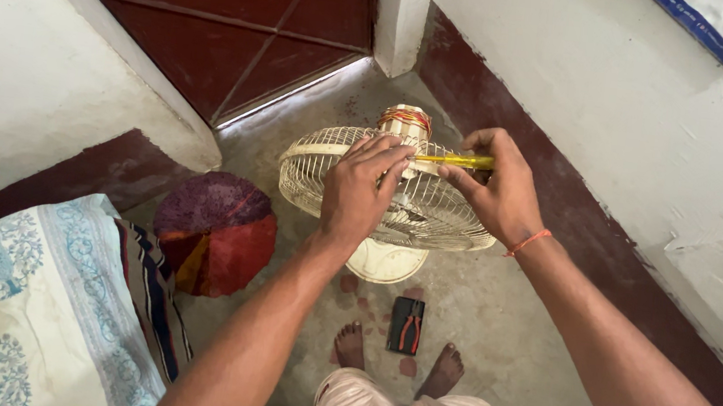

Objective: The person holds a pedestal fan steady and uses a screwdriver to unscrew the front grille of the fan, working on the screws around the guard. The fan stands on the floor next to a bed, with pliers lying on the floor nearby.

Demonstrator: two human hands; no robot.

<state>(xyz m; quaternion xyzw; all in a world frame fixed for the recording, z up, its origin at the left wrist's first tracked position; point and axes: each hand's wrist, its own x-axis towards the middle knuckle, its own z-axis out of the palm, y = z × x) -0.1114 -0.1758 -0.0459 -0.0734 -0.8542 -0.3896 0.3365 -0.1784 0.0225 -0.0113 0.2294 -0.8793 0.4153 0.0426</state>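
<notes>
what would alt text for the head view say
Seen from above, a person's left hand rests on a cream table fan while the right hand holds a yellow screwdriver to its cage. Pliers lie on the floor between bare feet.

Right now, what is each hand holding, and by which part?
The right hand holds a yellow-handled screwdriver by its handle. The left hand rests on the fan at the top of its wire guard, fingers at the screwdriver's tip end.

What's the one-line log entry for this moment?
left hand: resting on fan grille | right hand: holding yellow screwdriver at motor housing | pliers: on floor between feet
</notes>
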